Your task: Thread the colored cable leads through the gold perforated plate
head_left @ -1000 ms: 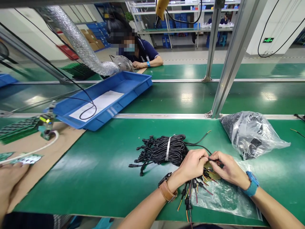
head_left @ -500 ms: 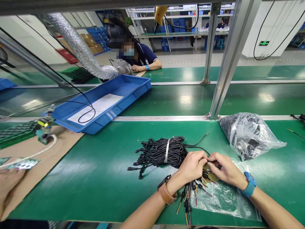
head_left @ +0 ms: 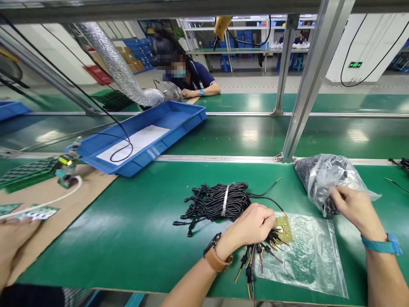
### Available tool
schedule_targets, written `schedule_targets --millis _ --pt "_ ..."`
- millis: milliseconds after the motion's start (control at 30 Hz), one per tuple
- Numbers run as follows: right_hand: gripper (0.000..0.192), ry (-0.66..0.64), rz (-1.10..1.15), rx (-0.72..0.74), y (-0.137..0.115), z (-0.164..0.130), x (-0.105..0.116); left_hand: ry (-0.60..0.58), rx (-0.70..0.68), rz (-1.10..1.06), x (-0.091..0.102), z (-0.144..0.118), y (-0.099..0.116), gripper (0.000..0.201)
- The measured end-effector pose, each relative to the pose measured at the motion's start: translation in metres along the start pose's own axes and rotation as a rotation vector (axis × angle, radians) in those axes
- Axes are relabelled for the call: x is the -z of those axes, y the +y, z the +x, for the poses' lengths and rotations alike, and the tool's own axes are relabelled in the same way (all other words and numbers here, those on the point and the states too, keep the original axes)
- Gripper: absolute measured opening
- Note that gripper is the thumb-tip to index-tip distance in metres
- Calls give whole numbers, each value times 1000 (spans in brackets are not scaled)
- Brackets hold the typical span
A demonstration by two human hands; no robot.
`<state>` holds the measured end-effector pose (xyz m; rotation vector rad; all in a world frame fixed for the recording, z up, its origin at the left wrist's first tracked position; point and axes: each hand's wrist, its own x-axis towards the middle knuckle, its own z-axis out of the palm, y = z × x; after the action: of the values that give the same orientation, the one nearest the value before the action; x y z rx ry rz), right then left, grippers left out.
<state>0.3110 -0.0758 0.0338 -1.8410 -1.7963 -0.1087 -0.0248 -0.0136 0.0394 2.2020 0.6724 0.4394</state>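
Right hand (head_left: 354,207), fingers curled into the crumpled clear plastic bag of black parts (head_left: 329,181) at bench right, well apart from left hand (head_left: 254,224) clamped on the small wired circuit board (head_left: 283,228).

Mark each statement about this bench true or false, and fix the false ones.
1. The left hand rests on a small board with coloured wires. True.
2. The right hand is at the same board. False: it is at the full plastic bag, apart from the board.
3. The cable bundle is bound by a white tie. True.
4. The blue tray is full of cables. False: it holds a white sheet and one black cable loop.
5. An empty clear bag lies flat by the board. True.
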Motion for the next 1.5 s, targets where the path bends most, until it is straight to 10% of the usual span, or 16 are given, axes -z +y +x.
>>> schedule_targets --millis 167,800,1233,1500 --pt "22 -262 -221 78 -8 1 -27 229 -54 168 -26 11 -14 24" --pt "12 -383 -480 -44 -41 -8 -33 59 16 552 -39 20 -11 21" --pt "20 -247 -412 -84 -41 -5 -27 143 -63 268 -28 12 -16 14" --pt "31 191 -255 -215 -52 -3 -8 4 -45 301 -18 6 -12 11"
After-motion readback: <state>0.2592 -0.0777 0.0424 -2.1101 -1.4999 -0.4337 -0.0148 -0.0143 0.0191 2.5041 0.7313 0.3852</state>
